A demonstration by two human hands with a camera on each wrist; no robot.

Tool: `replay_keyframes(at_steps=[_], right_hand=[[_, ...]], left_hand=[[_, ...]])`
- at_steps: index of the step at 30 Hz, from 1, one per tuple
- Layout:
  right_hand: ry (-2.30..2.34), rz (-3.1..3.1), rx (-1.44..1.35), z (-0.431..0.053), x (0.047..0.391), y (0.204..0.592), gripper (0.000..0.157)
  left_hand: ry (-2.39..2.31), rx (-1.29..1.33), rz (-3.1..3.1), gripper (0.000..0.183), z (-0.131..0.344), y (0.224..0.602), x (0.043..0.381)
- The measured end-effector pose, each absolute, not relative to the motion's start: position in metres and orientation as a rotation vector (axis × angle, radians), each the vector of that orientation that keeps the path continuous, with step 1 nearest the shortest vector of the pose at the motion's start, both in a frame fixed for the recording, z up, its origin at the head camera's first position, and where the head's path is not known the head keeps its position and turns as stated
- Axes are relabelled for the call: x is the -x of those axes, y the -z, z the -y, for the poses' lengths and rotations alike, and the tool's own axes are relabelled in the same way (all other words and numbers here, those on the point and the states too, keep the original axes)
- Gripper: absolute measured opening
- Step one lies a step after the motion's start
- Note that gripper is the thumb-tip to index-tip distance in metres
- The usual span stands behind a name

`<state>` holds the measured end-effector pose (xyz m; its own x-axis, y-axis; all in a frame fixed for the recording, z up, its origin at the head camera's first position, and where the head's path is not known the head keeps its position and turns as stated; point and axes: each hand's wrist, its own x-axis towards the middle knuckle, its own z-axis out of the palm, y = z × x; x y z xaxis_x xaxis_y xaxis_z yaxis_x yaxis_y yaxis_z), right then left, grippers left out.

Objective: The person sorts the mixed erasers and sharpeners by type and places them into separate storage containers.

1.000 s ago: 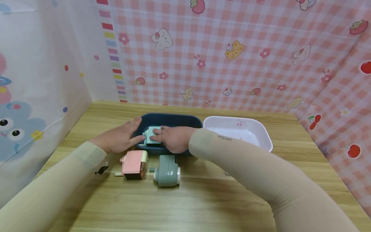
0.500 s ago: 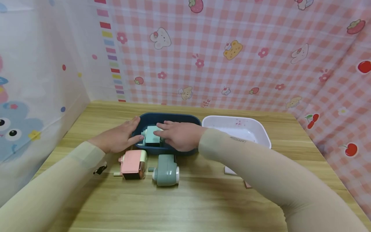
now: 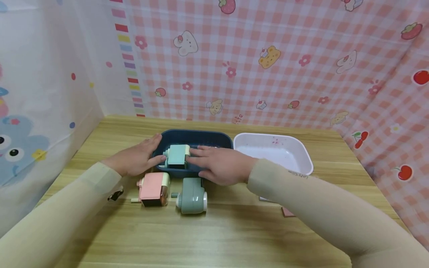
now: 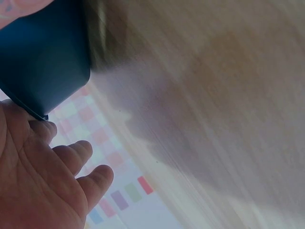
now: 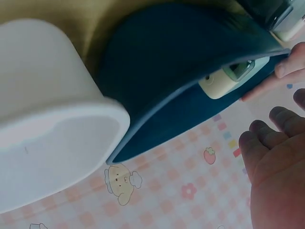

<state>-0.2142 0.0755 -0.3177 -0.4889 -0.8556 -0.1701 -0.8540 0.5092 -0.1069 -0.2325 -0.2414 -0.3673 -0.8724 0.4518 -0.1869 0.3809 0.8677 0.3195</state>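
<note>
- L hand (image 3: pixel 132 158): released, fingers loosely extended, at L end of the navy bin (image 3: pixel 204 137) w/ contact on the rim; thumb reaches in over the rim, right by the crank side of the mint sharpener (image 3: pixel 177 154).
- R hand (image 3: pixel 226 163): released too, fingers out straight pointing L, over the near R part of the bin; fingertips right by the sharpener's R side, can't tell from here if touching.
- Mint sharpener: in navy bin, L half, btwn the two hands; crank faces L, cream end faces R.
- Pink sharpener (image 3: pixel 152 188): on tabletop (image 3: pixel 218 238), near side of bin's L end, crank to L, clear drawer on its R side.
- Grey-green sharpener (image 3: pixel 193 197): on tabletop just R of the pink one, apart from it; crank L, white cap R.
- White bin (image 3: pixel 285 154): R of navy bin, ends right next to each other; small red marks on far inner wall.
- Pink flat piece (image 3: pixel 287 212) + pale flat piece (image 3: pixel 266 199): tabletop, near side of white bin, both partly under R sleeve (image 3: pixel 301 199) in my view, so can't ID.
- L sleeve (image 3: pixel 67 212): beige like the R one, small black item by the cuff, unclear what.
- Pink checked cloth (image 3: pixel 234 44) hangs along far side, cartoon prints.
</note>
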Motion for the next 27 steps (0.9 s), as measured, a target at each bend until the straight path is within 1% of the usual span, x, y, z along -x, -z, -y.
replay_keyframes(at_steps=[9,21,27], right_hand=[[0.058,-2.517,1.461,-0.082,0.195,0.322,0.062],[-0.013,-2.480,1.552,-0.086,0.176,0.336,0.068],[-0.013,-2.477,1.612,-0.087,0.169,0.346,0.068]], left_hand=[[-0.381,-0.618,-2.789,0.093,0.242,0.369,0.233],[-0.405,-0.599,-2.776,0.093,0.241,0.367,0.232],[-0.416,-0.605,-2.774,0.094,0.241,0.366,0.231]])
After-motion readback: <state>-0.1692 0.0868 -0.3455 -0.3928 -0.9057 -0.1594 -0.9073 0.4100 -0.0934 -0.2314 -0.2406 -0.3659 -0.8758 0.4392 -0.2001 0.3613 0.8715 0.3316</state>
